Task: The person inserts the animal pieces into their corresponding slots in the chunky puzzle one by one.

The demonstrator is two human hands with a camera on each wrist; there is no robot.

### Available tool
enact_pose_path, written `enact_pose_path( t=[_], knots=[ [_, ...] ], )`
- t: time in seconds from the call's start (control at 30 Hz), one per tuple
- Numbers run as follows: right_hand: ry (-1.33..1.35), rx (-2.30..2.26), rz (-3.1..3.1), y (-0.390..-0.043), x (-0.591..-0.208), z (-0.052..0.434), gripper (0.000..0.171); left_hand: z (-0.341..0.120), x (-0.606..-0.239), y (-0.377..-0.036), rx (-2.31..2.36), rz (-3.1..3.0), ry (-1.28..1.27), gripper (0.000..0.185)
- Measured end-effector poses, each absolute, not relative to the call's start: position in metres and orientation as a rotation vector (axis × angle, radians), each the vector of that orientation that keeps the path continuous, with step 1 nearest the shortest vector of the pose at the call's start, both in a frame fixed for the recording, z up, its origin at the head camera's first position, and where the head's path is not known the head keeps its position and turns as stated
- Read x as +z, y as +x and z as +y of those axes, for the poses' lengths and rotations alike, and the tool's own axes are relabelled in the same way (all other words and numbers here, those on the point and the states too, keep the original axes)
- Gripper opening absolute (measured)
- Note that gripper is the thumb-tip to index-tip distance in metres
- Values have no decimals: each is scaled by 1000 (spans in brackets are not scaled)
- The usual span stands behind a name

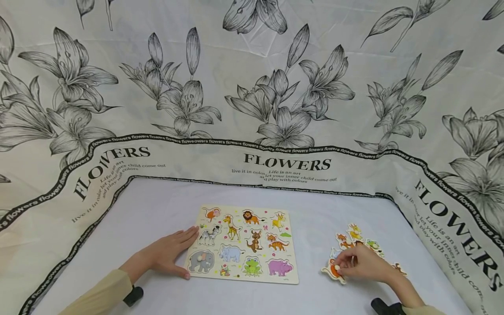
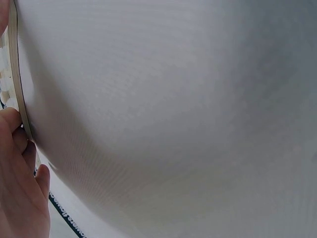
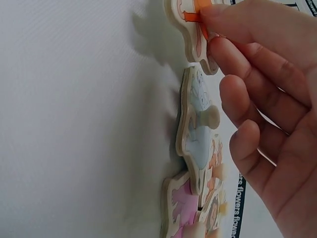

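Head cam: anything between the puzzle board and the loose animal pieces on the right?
Nothing. In the head view only bare white cloth separates the puzzle board from the loose pieces under the right hand.

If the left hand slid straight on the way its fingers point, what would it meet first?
The left hand lies flat, fingers pointing right and slightly away. It is already against the left edge of the puzzle board; next it would probably cross the zebra picture, though depth is uncertain.
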State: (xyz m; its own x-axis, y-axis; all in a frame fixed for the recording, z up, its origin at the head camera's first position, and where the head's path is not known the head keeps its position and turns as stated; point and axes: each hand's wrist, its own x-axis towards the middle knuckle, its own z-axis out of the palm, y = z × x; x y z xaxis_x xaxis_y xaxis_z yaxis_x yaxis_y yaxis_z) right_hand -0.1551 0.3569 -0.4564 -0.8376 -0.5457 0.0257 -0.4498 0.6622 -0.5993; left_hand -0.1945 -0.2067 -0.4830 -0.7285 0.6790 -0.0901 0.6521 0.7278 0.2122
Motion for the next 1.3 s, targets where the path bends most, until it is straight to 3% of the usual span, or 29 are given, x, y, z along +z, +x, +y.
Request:
enact_pose_path(
  t=[1.3],
  knots=[
    [-739, -876, 2814, -190, -442, 275, 8, -207, -484, -195, 238, 2776, 1090, 111]
  ],
)
